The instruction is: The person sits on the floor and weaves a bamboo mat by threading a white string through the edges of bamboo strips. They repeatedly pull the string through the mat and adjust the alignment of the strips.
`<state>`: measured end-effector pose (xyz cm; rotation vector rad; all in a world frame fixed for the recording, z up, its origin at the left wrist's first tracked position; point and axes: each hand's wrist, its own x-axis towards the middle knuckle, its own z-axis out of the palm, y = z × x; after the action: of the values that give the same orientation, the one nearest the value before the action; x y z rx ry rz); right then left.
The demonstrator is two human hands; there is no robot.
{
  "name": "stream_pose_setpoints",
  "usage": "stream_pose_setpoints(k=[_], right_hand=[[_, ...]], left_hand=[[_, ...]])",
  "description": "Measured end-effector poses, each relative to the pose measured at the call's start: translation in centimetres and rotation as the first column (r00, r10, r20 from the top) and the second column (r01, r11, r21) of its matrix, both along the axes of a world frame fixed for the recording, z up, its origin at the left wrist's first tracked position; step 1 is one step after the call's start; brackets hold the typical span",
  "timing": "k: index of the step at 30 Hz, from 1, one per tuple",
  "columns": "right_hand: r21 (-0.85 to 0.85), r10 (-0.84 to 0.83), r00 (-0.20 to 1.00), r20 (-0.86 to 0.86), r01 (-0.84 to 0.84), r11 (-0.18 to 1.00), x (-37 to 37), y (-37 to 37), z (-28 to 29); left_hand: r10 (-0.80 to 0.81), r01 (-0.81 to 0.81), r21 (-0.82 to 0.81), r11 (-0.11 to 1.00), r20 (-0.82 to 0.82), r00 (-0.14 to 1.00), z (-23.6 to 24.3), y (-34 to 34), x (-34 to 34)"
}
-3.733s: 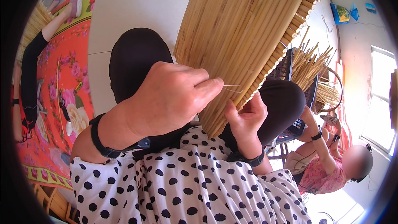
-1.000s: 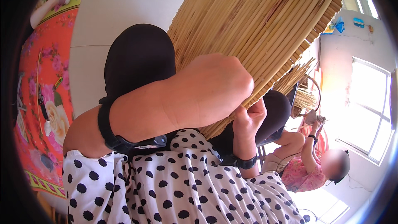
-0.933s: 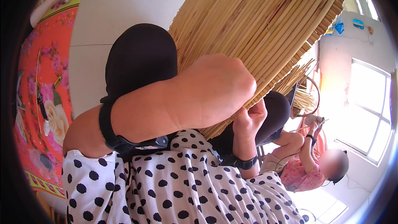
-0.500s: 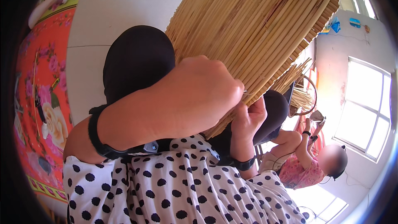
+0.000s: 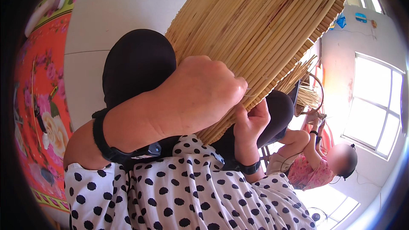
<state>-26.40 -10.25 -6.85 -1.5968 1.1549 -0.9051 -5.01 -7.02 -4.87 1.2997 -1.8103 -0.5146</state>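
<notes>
Looking down through the head view, we find the reed panel (image 5: 238,38), a broad sheet of pale stalks laid side by side, slanting up and away from our lap, its near end by our polka-dot garment (image 5: 183,187). A row of short stalk ends runs along the panel's right edge.

Our left hand (image 5: 204,91) is closed over the lower part of the panel, back of the hand toward us, with a fine strand (image 5: 249,90) showing at its fingertips; whether that is thread, wire or needle we cannot tell. Our right hand (image 5: 252,118) is narrowed to a pinch, thumb and fingers on the panel's right edge, just beside the left fingertips. Each wrist wears a dark strap.

Our left knee (image 5: 138,66), in black, rises just left of the panel, and our right knee (image 5: 279,113) sits by its right edge. Well to the panel's left lies a red floral cloth (image 5: 47,76), with pale floor (image 5: 128,4) between. Right of the panel we see loose stalks (image 5: 304,76) and a basket handle (image 5: 322,91); farther right, a co-worker (image 5: 309,168) in a pink patterned top sits near a bright window (image 5: 368,102).
</notes>
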Motion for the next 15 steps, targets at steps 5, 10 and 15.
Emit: stream_pose_setpoints(k=[5, 10, 15], right_hand=[[0.019, 0.04, 0.999, 0.023, -0.04, 0.999, 0.03, 0.12, 0.19], [0.014, 0.038, 0.999, -0.009, -0.037, 0.999, -0.11, 0.21, 0.26], [0.016, 0.035, 0.999, 0.023, -0.035, 0.999, 0.12, 0.25, 0.26]], left_hand=[[-0.012, 0.012, 0.01, 1.0, 0.006, 1.0, -0.01, 0.1, 0.06], [-0.013, 0.013, 0.012, 1.0, 0.007, 1.0, 0.19, 0.25, 0.23], [-0.028, 0.028, 0.051, 0.998, 0.015, 0.999, 0.91, 0.44, 0.49]])
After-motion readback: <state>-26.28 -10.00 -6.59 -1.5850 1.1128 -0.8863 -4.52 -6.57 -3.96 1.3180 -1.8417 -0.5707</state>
